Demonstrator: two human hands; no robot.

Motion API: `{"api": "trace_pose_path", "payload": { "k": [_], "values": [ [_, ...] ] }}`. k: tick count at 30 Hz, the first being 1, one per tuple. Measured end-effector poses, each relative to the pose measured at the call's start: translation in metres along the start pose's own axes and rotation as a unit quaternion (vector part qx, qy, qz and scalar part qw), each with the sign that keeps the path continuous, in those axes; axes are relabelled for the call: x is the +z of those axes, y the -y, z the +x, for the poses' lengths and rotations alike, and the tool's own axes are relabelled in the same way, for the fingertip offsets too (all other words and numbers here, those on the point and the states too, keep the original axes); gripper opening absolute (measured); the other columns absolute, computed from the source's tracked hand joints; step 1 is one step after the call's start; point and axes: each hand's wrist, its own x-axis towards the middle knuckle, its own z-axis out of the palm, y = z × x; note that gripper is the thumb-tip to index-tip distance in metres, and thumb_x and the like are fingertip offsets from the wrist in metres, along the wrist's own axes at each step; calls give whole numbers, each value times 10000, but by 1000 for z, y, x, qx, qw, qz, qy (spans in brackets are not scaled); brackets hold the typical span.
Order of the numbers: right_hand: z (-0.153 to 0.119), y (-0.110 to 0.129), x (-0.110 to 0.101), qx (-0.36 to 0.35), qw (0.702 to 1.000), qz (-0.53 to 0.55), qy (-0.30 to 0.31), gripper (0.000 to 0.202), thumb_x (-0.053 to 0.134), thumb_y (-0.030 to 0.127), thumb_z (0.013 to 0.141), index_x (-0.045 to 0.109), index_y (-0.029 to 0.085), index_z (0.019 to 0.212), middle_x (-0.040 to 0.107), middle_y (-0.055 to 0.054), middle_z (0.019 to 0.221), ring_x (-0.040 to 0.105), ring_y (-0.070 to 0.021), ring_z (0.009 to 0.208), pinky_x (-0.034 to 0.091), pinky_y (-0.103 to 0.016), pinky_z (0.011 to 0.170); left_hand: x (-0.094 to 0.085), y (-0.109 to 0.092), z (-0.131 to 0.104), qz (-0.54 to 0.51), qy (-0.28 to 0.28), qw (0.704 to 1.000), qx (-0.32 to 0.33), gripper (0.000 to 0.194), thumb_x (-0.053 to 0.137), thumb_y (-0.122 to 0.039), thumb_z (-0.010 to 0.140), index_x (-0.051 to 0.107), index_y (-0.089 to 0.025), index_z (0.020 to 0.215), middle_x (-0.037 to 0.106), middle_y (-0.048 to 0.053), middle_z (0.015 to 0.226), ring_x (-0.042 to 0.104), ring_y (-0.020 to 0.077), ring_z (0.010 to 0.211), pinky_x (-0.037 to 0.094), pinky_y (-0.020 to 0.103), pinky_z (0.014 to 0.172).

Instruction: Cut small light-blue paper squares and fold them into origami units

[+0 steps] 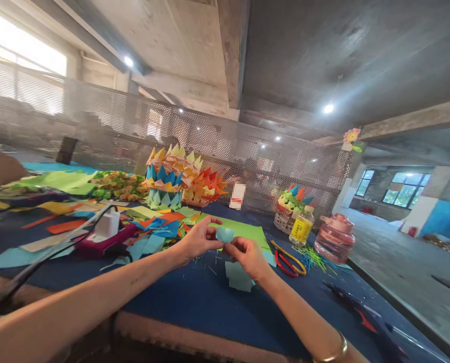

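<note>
Over the dark blue tabletop (187, 307), a small piece of light blue paper (225, 234) is held up between my two hands. My left hand (204, 236) pinches its left side between thumb and fingers. On the lower right side, the fingertips of my right hand (247, 256) are closed on the same piece. Below my right hand lies a stack of pale blue paper pieces (238, 278). Behind the hands a green paper sheet (247, 232) lies flat. Scissors (291, 261) with red and yellow handles rest to the right of my right hand.
Folded-paper crowns (168, 176) stand at the back, and cut paper scraps (164, 227) cover the left. A magenta power strip (106, 241) with a cable sits there. To the right are a yellow-labelled bottle (301, 227), a pink jug (334, 239) and a dark glue gun (361, 307).
</note>
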Motion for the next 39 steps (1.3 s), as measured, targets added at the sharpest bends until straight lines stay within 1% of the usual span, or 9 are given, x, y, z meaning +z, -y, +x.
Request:
{"api": "trace_pose_path", "payload": {
  "k": [8,12,15,19,22,24,29,34,39],
  "values": [
    [0,-2,0,2,1000,-15,5,342,587,473,722,578,139,648,615,-30,653,482,-104,558,394,-224,545,0,1,0,-4,12,1000,-4,487,698,-167,578,425,-198,981,628,-11,754,602,148,687,426,267,653],
    [0,-3,1,-1,1000,-22,8,344,596,472,713,560,138,638,565,-3,597,452,-93,533,373,-215,528,1,-1,-1,2,7,1000,-9,470,691,-163,579,433,-178,971,631,-11,738,593,141,673,419,260,640],
    [0,-4,1,-5,1000,-23,8,331,626,454,690,551,137,628,534,12,584,440,-89,538,359,-206,516,2,-3,-2,3,1,1000,-14,468,686,-157,584,435,-166,979,634,-8,734,584,131,657,407,247,619],
    [-1,-5,2,2,1000,-23,8,299,645,424,676,567,137,649,546,7,603,439,-89,544,355,-205,513,3,-4,-3,-7,-1,1000,-23,467,685,-159,589,443,-162,987,636,-2,741,577,122,640,399,239,601],
    [-2,-4,3,2,1000,-27,8,289,638,419,679,570,139,650,558,-4,622,454,-97,557,363,-208,516,3,-4,-3,-16,2,1000,-26,475,695,-158,581,447,-165,986,639,5,749,577,123,643,402,245,607],
    [-2,-3,3,3,1000,-28,0,290,638,414,675,555,141,625,542,3,601,445,-94,547,356,-205,508,4,-5,-3,-22,3,999,-29,477,699,-159,577,448,-168,984,641,7,753,582,129,653,404,252,618],
    [-3,1,5,8,1000,-20,-8,245,640,352,672,545,137,606,523,11,587,440,-94,553,357,-210,533,5,-7,-5,-36,5,999,-20,464,699,-153,575,459,-163,972,641,0,739,580,127,657,406,254,629],
    [-3,3,5,12,1000,-16,-14,245,639,338,671,527,137,587,490,25,565,406,-81,529,335,-207,517,5,-7,-6,-18,-3,1000,-23,449,698,-168,584,472,-156,972,640,2,729,570,122,648,405,246,618],
    [-3,2,6,1,1000,-27,-9,231,633,339,677,541,144,597,517,16,581,444,-98,556,369,-216,551,5,-9,-5,13,-23,999,-29,402,712,-219,574,500,-145,908,617,-15,669,539,104,573,379,227,555]
  ]
}}
